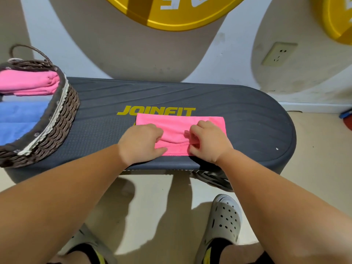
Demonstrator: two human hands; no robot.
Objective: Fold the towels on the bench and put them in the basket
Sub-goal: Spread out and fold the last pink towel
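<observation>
A pink towel (177, 126), partly folded, lies on the dark grey bench (247, 119) just below the yellow JOINFIT lettering. My left hand (141, 143) pinches its near left edge, fingers curled into the cloth. My right hand (207, 140) pinches the near right part of the same towel, bunching a fold between the two hands. A brown woven basket (62, 115) stands on the bench's left end. Inside it lie a folded pink towel (30, 82) and a blue towel (19, 119).
The bench stands against a white wall with a socket (279, 54) at the right. Yellow round signs (171, 12) hang above. My feet in grey clogs (225, 220) stand on the beige floor in front of the bench. The basket's handle (28, 49) arches at the back.
</observation>
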